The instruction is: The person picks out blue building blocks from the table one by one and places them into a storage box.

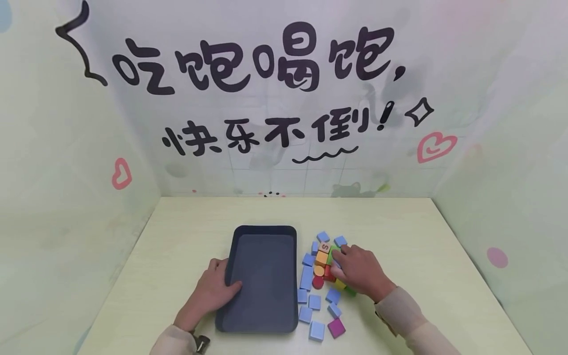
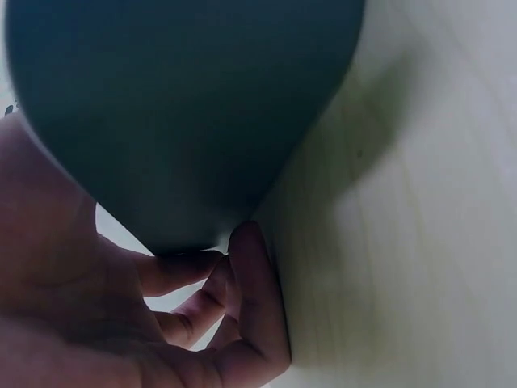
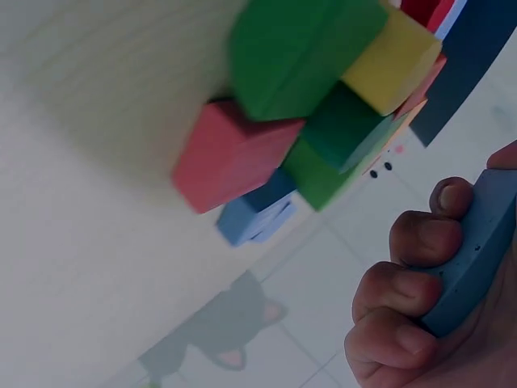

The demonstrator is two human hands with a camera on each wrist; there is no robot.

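Blue block (image 3: 478, 250) lies gripped inside the right hand (image 1: 361, 268); left hand (image 1: 213, 290) grips the tray (image 1: 264, 281)

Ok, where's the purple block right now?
In the head view, the purple block lies right of the dark tray, just right of the nearest light-blue block.

Slate-grey tray (image 1: 262, 281), blue held block (image 3: 475, 259), pale wood-grained table (image 1: 377, 219), and 1 magenta block (image 1: 336, 328) toward the table's near edge.
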